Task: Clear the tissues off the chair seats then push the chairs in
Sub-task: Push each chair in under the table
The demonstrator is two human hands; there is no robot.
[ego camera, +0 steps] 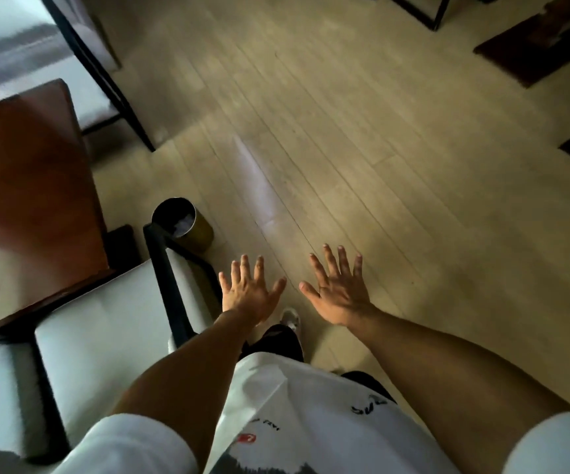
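left hand (250, 293) and right hand (339, 289) spread flat, holding nothing, over floor (379, 148); white chair (106, 336) at worktop (27, 186); tissue (184, 223) in bin (188, 224).

I see a glossy red-brown wood table (27, 186) throwing glare. Chair (106, 333) has a smooth white seat cushion with a leather-like sheen and a matt black frame. Floor (362, 148) is pale wood-look planks, satin. Bin (183, 224) looks like brushed brassy metal, crumpled white tissue (184, 223) inside.
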